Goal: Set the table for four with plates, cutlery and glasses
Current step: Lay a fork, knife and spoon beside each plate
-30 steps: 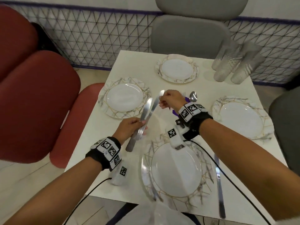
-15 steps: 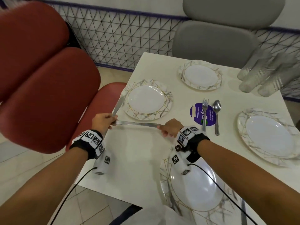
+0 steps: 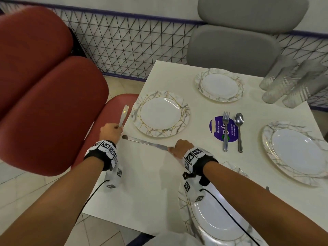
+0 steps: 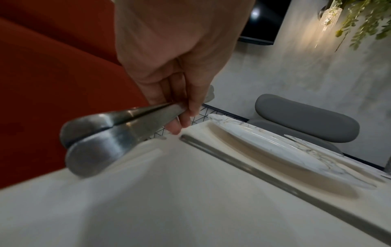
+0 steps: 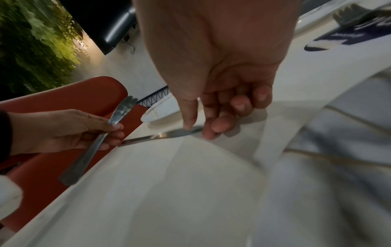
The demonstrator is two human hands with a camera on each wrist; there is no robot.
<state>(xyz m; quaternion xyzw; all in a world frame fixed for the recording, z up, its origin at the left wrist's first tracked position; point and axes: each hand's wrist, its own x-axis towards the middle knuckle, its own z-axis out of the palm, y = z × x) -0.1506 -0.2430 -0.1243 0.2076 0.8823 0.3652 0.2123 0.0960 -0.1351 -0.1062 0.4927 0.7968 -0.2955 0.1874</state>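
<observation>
A knife (image 3: 145, 142) lies flat on the table (image 3: 142, 183), just beside the near rim of the left plate (image 3: 160, 113). Our right hand (image 3: 181, 148) pinches its blade end between thumb and fingertips. Left of that plate, over the table's edge, our left hand (image 3: 110, 129) grips two more knives (image 3: 123, 115), fingers curled round their handles.

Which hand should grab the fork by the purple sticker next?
Probably the right hand: it is nearer the silver metal fork and only pinches the flat table knife lying down. The left hand grips two spare silver knives.
</observation>
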